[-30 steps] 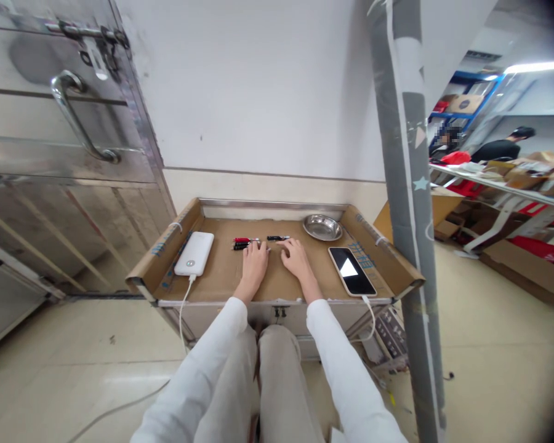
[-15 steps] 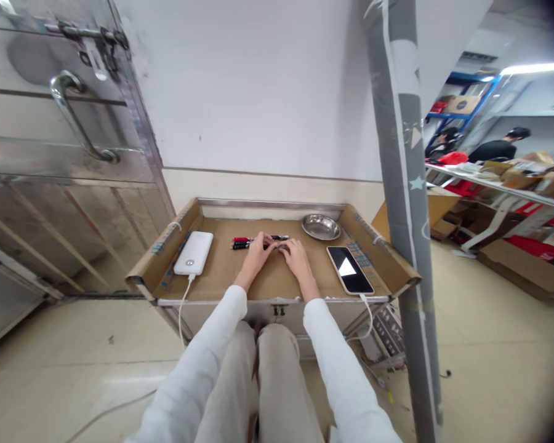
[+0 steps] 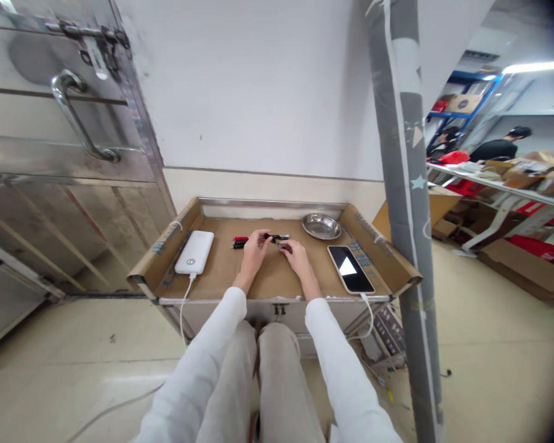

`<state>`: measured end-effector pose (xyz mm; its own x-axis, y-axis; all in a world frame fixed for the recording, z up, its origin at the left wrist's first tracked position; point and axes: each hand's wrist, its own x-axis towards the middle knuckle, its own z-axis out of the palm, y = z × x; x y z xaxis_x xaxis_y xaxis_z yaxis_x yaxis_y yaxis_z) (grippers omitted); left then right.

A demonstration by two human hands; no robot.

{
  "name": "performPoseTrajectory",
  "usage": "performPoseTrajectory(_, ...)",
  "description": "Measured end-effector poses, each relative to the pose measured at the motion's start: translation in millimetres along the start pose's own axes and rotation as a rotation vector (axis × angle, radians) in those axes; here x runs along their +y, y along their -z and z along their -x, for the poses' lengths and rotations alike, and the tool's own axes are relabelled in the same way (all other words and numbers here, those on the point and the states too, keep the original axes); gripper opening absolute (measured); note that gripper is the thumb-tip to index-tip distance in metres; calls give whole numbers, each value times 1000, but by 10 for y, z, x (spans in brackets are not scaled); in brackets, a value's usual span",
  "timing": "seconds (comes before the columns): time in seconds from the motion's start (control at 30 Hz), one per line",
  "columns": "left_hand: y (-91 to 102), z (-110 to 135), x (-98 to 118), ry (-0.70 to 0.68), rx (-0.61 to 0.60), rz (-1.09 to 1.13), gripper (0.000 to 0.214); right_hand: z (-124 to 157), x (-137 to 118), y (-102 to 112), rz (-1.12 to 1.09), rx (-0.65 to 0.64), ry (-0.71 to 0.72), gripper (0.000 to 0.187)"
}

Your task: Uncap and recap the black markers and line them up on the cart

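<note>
Between my two hands is a dark pen (image 3: 276, 242), slanted down to the right. My left hand (image 3: 255, 247) is closed in a pinch on its upper left end. At its lower right end, the fingertips of my right hand (image 3: 296, 253) are pinched together; the tip there is hidden. Just behind and left of my hands lie several red and black pens (image 3: 240, 242) side by side on the brown cardboard tabletop (image 3: 226, 277), partly covered by my left hand.
On the left lies a white power bank (image 3: 194, 252) with a cable. A round metal dish (image 3: 322, 226) sits at the back right, with a phone (image 3: 350, 269) on a cable in front of it. Cardboard sides edge the table. A wrapped grey pole (image 3: 404, 184) stands to the right.
My hands have moved slightly apart and my left hand has risen and turned, so more of the slanted pen between them shows. The other things on the table have stayed put.
</note>
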<state>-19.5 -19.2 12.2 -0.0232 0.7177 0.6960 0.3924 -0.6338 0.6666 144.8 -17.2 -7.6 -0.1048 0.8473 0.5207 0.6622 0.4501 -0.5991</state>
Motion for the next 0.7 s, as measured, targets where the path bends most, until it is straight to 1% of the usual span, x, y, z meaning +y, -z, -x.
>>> performPoseTrajectory(0.13,29,2,53,-8,21,-21,18,5,-33,22,-33,-4,-27,17)
performPoseTrajectory(0.33,53,8,111,21,83,-58,20,38,-88,60,-3,59,1,15)
performPoseTrajectory(0.43,51,12,112,18,91,-65,20,38,-100,63,-18,70,-3,13)
performPoseTrajectory(0.7,61,12,131,-27,86,-62,19,40,-132,59,-175,55,-98,10)
